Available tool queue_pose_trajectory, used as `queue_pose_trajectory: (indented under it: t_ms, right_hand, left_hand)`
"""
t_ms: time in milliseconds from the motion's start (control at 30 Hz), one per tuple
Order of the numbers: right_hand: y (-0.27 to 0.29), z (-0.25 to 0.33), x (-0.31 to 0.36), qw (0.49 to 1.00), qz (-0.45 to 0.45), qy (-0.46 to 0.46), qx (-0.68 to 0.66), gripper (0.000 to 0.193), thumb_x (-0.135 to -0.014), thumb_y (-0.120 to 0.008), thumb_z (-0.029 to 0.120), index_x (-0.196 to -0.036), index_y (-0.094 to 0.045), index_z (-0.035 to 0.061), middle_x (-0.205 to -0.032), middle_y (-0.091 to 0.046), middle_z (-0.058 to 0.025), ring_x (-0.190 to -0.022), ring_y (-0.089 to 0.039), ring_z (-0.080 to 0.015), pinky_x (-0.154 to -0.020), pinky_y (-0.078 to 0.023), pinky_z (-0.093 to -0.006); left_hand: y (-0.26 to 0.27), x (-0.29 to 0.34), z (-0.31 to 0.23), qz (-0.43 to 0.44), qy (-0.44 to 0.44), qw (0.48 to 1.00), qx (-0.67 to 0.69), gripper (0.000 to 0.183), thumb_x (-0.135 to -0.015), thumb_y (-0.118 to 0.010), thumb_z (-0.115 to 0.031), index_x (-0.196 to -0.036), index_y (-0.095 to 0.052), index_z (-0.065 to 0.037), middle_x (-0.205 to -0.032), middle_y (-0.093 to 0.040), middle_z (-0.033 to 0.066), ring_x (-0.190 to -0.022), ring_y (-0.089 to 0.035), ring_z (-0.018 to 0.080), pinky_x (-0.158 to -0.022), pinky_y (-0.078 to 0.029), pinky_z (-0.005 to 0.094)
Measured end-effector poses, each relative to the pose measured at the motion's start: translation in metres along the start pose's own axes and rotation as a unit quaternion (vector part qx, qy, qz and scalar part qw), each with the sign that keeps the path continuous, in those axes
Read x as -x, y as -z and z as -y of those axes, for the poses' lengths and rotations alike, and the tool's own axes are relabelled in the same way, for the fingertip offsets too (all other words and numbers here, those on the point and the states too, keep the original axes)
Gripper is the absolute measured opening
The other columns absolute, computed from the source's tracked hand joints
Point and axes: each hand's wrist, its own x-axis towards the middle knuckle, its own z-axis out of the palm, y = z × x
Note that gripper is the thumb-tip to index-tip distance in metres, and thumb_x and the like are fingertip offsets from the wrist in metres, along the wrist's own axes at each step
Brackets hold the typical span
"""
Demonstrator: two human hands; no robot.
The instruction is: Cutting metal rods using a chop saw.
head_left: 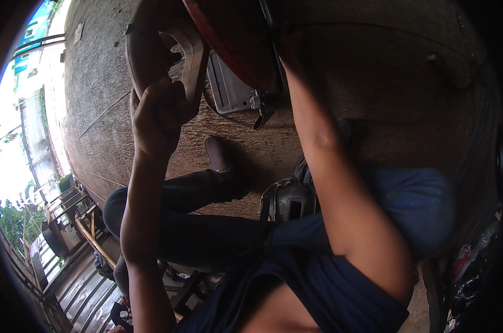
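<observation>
In the head view my left hand (161, 108) is closed around the lower end of a grey curved piece (143, 55) with a long cut-out. Right beside that piece is a red, rounded panel (235, 41) with a dark edge, tapering towards me. My right hand (288, 44) reaches to the dark right side of the red panel. Shadow hides its fingers, so its hold cannot be made out. Beneath the red panel lie a flat grey metal case (225, 83) and a small metal fitting (257, 102).
A black shell with a rectangular window, resembling a welding mask (290, 202), lies between my legs. My shoe (218, 154) rests on the rough brown floor (207, 125). Wooden and metal frames (68, 205) stand at the left, near corrugated sheeting (85, 288). A thin cable crosses the far floor.
</observation>
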Motion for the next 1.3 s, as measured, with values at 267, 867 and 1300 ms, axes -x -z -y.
queue_pose_trajectory:
  t_ms: [267, 867, 1300]
  right_hand:
    - [0.109, 0.134, 0.036, 0.979, -0.183, 0.094, -0.011, 0.047, -0.090, -0.049, 0.040, -0.106, -0.063, -0.0024, -0.097, -0.066, -0.0215, -0.092, -0.064, -0.0328, -0.077, -0.049, -0.0436]
    - [0.082, 0.121, 0.023, 0.961, -0.240, 0.140, -0.016, 0.042, -0.089, -0.053, 0.036, -0.102, -0.063, -0.0024, -0.093, -0.066, -0.0195, -0.088, -0.063, -0.0321, -0.076, -0.049, -0.0444]
    - [0.081, 0.114, 0.014, 0.941, -0.288, 0.177, -0.014, 0.039, -0.088, -0.055, 0.034, -0.100, -0.063, -0.0023, -0.091, -0.066, -0.0180, -0.086, -0.063, -0.0316, -0.075, -0.049, -0.0450]
  left_hand:
    - [-0.036, 0.004, -0.008, 0.013, -0.022, 0.999, 0.044, 0.028, -0.093, -0.044, -0.025, -0.104, -0.053, -0.001, -0.085, -0.052, 0.0111, -0.076, -0.053, 0.0214, -0.070, -0.045, 0.0336]
    - [-0.014, -0.007, -0.007, 0.109, 0.004, 0.992, 0.068, 0.022, -0.091, -0.046, -0.026, -0.091, -0.053, -0.005, -0.078, -0.050, 0.0070, -0.069, -0.051, 0.0174, -0.063, -0.042, 0.0300]
    - [-0.014, -0.006, -0.004, 0.167, -0.012, 0.980, 0.105, 0.023, -0.094, -0.042, -0.025, -0.096, -0.053, -0.005, -0.083, -0.051, 0.0069, -0.079, -0.050, 0.0186, -0.067, -0.042, 0.0299]
